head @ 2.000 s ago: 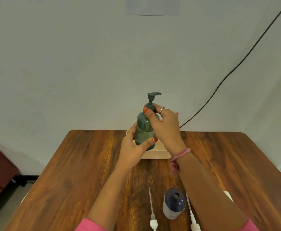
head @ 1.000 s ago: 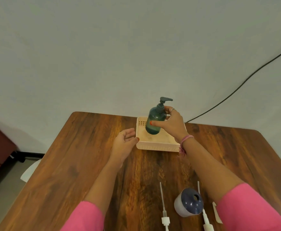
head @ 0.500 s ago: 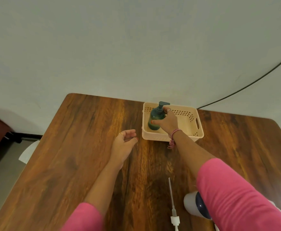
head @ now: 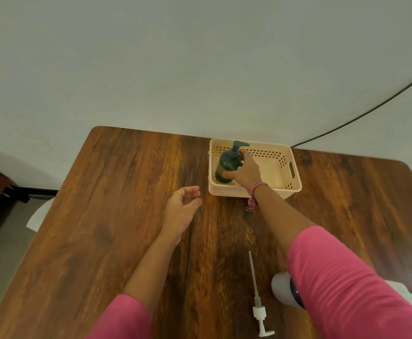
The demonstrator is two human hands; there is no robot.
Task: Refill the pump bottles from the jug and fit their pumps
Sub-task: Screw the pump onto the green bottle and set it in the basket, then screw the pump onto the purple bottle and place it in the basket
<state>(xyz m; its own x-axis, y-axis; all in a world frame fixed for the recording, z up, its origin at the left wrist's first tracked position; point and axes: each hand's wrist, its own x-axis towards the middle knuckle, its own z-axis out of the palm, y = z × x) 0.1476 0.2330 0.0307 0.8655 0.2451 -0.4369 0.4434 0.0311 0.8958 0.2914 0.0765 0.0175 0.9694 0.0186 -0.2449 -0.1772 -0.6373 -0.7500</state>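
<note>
A dark green pump bottle with its pump fitted stands upright in the left end of a beige plastic basket at the table's far edge. My right hand is wrapped around the bottle's right side, thumb across its front. My left hand hovers over the table just left of the basket, fingers loosely curled and holding nothing. A loose white pump with a long tube lies near the front edge. A white bottle with a dark top shows partly behind my right sleeve.
The wooden table ends at a pale wall just behind the basket. A black cable runs up the wall at the right. A white object sits on the floor off the left edge.
The green bottle, held by both hands above the table, has gone down into the basket with my right hand still on it. My left hand let go and drew back left.
</note>
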